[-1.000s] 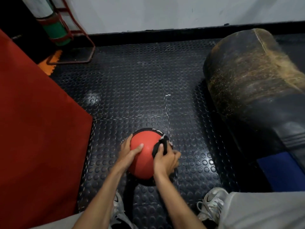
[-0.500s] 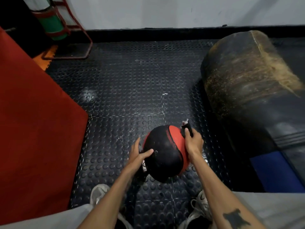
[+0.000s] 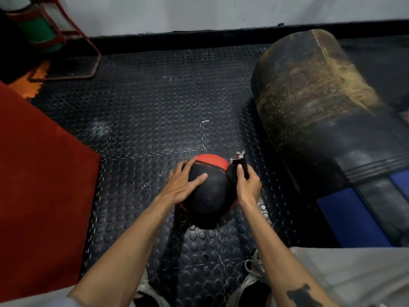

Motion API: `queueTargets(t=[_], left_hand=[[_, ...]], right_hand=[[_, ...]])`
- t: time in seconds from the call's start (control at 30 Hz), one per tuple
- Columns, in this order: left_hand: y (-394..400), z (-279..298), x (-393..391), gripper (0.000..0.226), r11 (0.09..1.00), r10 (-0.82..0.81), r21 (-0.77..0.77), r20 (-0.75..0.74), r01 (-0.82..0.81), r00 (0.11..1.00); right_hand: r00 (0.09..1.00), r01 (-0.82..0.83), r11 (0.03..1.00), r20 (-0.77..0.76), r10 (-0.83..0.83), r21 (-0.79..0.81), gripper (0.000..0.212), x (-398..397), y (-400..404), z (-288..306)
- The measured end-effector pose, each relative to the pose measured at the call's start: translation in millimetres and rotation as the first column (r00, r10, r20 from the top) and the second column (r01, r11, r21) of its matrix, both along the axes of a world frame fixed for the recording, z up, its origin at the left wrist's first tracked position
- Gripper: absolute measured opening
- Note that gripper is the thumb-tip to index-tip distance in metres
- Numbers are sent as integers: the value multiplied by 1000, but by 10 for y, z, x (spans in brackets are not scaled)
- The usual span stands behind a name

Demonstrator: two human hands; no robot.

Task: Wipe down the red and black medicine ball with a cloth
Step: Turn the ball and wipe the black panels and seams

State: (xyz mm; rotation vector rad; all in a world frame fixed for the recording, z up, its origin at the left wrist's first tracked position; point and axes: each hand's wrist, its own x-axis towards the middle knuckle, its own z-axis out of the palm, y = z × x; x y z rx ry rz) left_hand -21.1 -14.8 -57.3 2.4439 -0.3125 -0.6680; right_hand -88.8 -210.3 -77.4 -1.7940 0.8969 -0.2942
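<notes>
Two hands on medicine ball (image 3: 208, 196), left hand (image 3: 180, 185) fingers spread flat, right hand (image 3: 247, 187) fingers gripping cloth (image 3: 235, 171)

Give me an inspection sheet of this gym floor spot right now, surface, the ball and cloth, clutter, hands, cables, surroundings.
Surface: black studded floor, a small white scrap on it.
Job's things: ball rests on the floor, black panel up, red at its far side; dark cloth against the ball's right side.
Clutter: nothing seen beyond the scrap.
Hands: left hand lies flat on the ball, fingers spread; right hand grips the cloth.
Cables: nothing seen.
Surroundings: worn punching bag lying to the right; red mat to the left; red metal frame and a green-wrapped post far left; white wall behind.
</notes>
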Motion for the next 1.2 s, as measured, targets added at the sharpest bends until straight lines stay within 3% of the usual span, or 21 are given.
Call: queueTargets(t=[0.13, 0.23, 0.3, 0.37, 0.43, 0.5, 0.7, 0.77, 0.8, 0.83, 0.9, 0.97, 1.07, 1.1, 1.13, 1.2], left_hand=[[394, -120, 135, 88, 967, 252, 0, -173, -256, 952], [700, -215, 175, 71, 951, 310, 25, -46, -309, 950], [800, -208, 180, 51, 939, 333, -105, 60, -326, 941], [797, -118, 211, 48, 871, 449, -202, -45, -448, 892], [796, -60, 277, 72, 809, 522, -207, -175, -550, 835], [845, -24, 307, 100, 805, 532, -184, -194, -563, 824], [1132, -158, 166, 118, 851, 464, -91, -331, -517, 822], [1215, -188, 112, 119, 855, 451, -101, -342, -509, 824], [1222, -190, 91, 119, 854, 449, -109, -340, -509, 826], [1206, -189, 68, 119, 855, 448, -109, -335, -507, 829], [1120, -152, 38, 119, 855, 460, -98, -307, -509, 833], [1036, -106, 52, 117, 843, 483, -91, -303, -530, 821], [988, -65, 90, 96, 847, 484, -75, -300, -527, 822], [996, -67, 109, 95, 847, 484, -68, -314, -527, 817], [1005, -77, 120, 96, 852, 481, -53, -315, -521, 818], [1041, -82, 150, 100, 861, 470, -44, -313, -507, 825]], right_hand=[[982, -186, 975, -18, 190, 124, 31, 120, 88, -4], [882, -471, 882, -8, 471, 21, 38, 370, 264, 31], [816, -577, 815, 12, 578, -44, 40, 619, 410, 67], [860, -510, 857, 65, 507, 71, 27, 854, 518, 86], [968, -247, 918, 122, 220, 311, 11, 976, 548, 55], [998, -20, 869, 68, -16, 494, 14, 938, 536, -25], [998, -48, 770, 68, 6, 636, 16, 809, 692, -183], [997, -61, 882, 75, 30, 467, 18, 792, 798, -159], [992, -121, 960, 73, 106, 254, 23, 746, 862, -155], [975, -209, 978, 75, 208, 10, 27, 655, 938, -128], [902, -335, 861, 135, 411, -382, 32, 381, 1196, -82], [850, -382, 731, 95, 518, -566, 41, 31, 1492, -96], [698, -588, 394, -197, 689, -707, 52, -612, 1740, -469], [672, -628, 358, -249, 698, -691, 48, -812, 1747, -629], [711, -626, 432, -248, 658, -649, 43, -965, 1719, -719], [853, -489, 692, -128, 505, -530, 41, -1050, 1638, -738]])
